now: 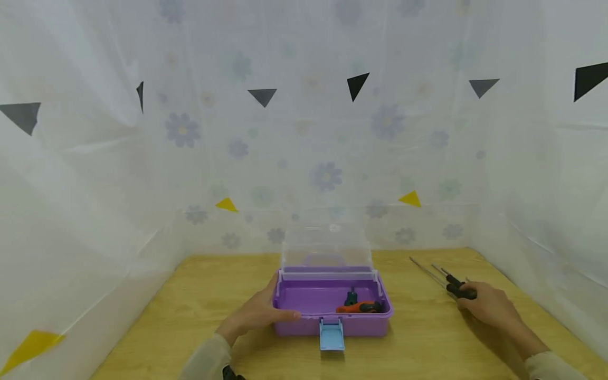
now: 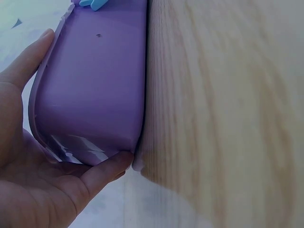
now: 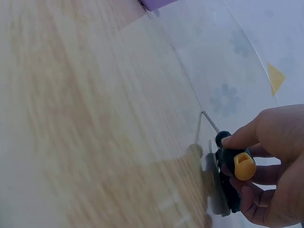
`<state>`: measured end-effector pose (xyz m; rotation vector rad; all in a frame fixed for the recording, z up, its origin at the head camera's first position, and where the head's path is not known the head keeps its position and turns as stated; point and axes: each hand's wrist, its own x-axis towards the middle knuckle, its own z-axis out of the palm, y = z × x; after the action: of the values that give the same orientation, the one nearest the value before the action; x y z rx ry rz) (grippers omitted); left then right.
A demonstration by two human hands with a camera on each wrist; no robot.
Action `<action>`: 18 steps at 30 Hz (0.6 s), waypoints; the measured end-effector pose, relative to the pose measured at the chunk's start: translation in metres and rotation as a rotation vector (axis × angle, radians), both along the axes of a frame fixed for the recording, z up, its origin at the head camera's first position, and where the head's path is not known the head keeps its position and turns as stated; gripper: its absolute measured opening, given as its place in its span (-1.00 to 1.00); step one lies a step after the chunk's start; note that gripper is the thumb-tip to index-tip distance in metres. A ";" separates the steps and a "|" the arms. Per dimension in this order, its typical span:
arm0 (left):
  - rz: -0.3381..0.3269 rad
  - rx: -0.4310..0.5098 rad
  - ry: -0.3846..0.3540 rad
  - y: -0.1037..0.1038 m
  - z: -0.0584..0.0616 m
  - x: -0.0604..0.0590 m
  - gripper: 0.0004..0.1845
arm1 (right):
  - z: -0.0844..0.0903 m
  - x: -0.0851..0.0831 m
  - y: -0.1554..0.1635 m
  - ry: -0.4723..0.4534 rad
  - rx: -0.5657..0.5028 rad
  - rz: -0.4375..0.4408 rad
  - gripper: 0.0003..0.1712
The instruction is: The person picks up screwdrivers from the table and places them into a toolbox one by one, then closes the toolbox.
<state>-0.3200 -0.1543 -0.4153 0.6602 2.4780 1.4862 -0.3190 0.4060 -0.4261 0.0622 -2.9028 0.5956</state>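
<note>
- While the left hand [image 1: 258, 314] cups the front left corner of the purple toolbox [image 1: 332, 309], thumb along the rim and fingers under the side wall, the box sits steady in the middle of the wooden table [image 1: 199, 306] with its clear lid [image 1: 326, 248] standing open.
- Off to the right, well apart from the box, the right hand [image 1: 491, 306] curls its fingers round the dark handle of a screwdriver [image 1: 459, 289]; the wrist view shows a yellow cap on the handle's end and the thumb pressing from above.
- More screwdrivers [image 1: 429, 272] lie just beside it, shafts pointing away, so I judge a clean grip on one handle matters: lift straight up so the neighbours are not dragged along.
- An orange tool [image 1: 353, 307] and a small dark tool already lie in the tray, toward its front right.
- Keeping the left hand firm should stop the light box sliding, and the blue latch [image 1: 331, 334] hanging at the front is best left alone.
</note>
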 end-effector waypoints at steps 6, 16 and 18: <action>0.014 -0.017 -0.010 0.000 0.003 0.003 0.42 | 0.003 0.001 0.004 0.002 -0.132 -0.055 -0.36; 0.008 -0.022 -0.003 0.001 0.001 0.002 0.39 | 0.007 0.003 0.010 -0.043 -0.560 -0.128 -0.30; 0.013 -0.024 -0.003 0.001 0.001 0.002 0.39 | 0.006 0.003 0.010 -0.038 -0.673 -0.131 -0.32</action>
<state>-0.3184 -0.1534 -0.4148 0.6382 2.4992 1.4585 -0.3162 0.4155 -0.4199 -0.2263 -2.5510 1.5057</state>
